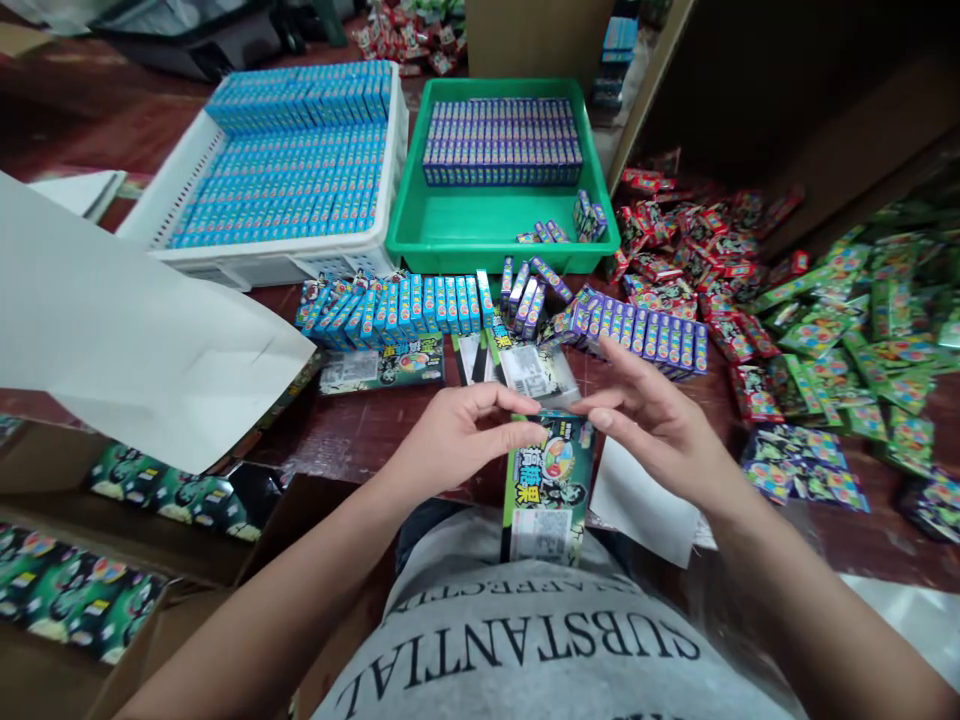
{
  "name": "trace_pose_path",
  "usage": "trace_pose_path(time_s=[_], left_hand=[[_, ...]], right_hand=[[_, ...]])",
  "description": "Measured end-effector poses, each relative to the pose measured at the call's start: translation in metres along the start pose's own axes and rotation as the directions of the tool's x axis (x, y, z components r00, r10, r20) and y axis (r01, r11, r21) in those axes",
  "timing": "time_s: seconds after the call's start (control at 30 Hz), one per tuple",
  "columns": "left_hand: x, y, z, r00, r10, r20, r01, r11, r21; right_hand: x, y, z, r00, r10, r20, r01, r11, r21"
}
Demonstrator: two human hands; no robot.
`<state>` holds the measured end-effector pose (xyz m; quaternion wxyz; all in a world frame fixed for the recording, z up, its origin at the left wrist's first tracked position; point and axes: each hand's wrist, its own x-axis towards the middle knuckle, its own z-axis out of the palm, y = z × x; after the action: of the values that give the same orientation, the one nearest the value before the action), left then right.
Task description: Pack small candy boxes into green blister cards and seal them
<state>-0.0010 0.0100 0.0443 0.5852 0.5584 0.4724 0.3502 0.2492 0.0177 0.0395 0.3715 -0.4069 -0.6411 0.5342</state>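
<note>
Grey shirt cloth [517,640] lies nearest us; from it the green box [551,485] runs lengthwise away, our left hand [469,435] pinching its far left corner, our right hand [664,430], fingers spread, at the right.

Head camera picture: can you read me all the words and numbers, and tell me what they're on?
"SUBSTANTIAL": on the grey shirt.
"AFFECT": also on the shirt, above that; the rest is lost in folds.
"搞糖果": on the black-and-green packet in the middle.
Too small or blurred to read: the packet's white label, and print on the blue boxes, purple boxes and red packets.
</note>
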Motion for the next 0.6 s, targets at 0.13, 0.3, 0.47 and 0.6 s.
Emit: trace_pose_path(time_s=[0.13,0.3,0.47,0.6], left_hand=[[-0.002,-0.009,0.005,0.998,0.061,-0.013,-0.061,0.998,0.011],[-0.003,-0.009,0.011,0.998,0.061,-0.007,-0.061,0.997,0.045],[-0.013,-0.007,0.011,0.997,0.065,-0.037,-0.062,0.996,0.07],[-0.022,-0.007,0.01,0.996,0.068,-0.06,-0.063,0.995,0.08]], right_hand=[[0.005,-0.023,-0.021,0.993,-0.07,0.094,0.089,0.973,-0.214],[0.028,-0.037,-0.017,0.931,-0.067,0.358,0.206,0.907,-0.368],[0.029,-0.023,-0.002,0.959,-0.121,0.258,0.239,0.833,-0.5],[0.022,-0.017,0.005,0.945,-0.255,0.205,0.326,0.78,-0.534]])
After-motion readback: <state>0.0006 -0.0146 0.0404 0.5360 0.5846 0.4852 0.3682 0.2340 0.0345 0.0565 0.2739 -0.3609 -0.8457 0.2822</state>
